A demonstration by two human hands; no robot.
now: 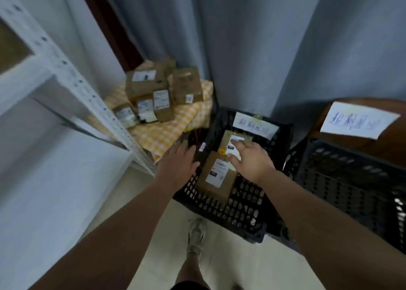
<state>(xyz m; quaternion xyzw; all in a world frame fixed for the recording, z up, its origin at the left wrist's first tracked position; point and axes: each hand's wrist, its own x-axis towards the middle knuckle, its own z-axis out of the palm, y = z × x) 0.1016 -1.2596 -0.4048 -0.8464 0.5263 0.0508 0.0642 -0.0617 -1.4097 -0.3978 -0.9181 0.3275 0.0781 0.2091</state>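
Note:
A black perforated plastic crate (241,210) stands on the floor with two labelled cardboard parcels inside: a near parcel (216,180) and a far parcel (228,142) against the back wall. My right hand (250,158) reaches into the crate with fingers spread, over the far parcel's white label, holding nothing. My left hand (180,160) hovers at the crate's left rim, fingers relaxed and spread, next to a dark item with a small white tag (202,147). A handwritten paper sign (254,124) hangs on the crate's back edge.
Several labelled cardboard boxes (151,92) are piled on a yellow checked cloth (167,131) at the left. A white metal shelf (55,74) stands further left. A second black crate (342,184) and a brown surface with a paper sign (358,120) are on the right. Grey curtains hang behind.

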